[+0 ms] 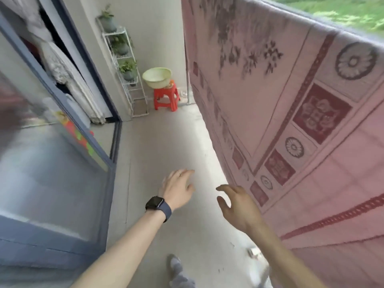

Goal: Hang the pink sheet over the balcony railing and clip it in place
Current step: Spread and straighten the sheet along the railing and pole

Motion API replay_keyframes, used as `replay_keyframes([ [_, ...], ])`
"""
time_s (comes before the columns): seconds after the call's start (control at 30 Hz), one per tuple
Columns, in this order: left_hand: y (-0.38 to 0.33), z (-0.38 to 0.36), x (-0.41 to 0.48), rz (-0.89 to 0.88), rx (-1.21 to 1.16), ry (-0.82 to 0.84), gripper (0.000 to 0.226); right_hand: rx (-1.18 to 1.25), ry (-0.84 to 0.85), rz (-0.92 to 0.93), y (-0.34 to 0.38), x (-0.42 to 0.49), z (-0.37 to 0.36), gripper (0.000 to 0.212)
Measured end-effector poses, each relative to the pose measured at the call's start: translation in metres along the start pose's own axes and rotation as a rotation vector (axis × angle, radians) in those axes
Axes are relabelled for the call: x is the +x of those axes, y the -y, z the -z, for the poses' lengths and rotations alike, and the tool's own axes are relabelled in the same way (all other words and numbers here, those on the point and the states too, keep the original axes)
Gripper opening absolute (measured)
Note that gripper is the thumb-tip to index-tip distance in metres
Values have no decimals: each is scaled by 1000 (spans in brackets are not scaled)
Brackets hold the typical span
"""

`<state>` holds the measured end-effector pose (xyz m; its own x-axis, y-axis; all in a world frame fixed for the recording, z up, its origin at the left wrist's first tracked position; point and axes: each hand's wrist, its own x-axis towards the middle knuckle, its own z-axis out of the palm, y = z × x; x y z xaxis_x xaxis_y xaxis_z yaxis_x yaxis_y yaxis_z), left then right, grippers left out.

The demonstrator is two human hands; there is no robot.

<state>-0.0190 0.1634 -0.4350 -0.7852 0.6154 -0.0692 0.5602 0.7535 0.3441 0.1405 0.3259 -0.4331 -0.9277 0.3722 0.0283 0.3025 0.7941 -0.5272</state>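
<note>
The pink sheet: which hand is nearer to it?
Right. The right hand is open just beside the pink sheet, near its hanging edge; the left hand is further away, over the floor.

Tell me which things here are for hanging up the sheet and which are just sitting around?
For the job:
pink sheet, already draped over the railing
left hand, empty
right hand, empty

Just sitting around:
red stool
green basin
plant rack

No clips visible.

Black watch (154, 203), navy strap, ring (179, 173), bare forearms.
</note>
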Motion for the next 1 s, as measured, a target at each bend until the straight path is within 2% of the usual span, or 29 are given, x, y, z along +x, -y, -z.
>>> replay_keyframes([
  [0.5,178,191,324,-67,154,-168,48,-187,-258,120,118,392,32,28],
  [1.0,290,320,691,-44,194,-323,46,-236,-254,245,170,829,46,28],
])
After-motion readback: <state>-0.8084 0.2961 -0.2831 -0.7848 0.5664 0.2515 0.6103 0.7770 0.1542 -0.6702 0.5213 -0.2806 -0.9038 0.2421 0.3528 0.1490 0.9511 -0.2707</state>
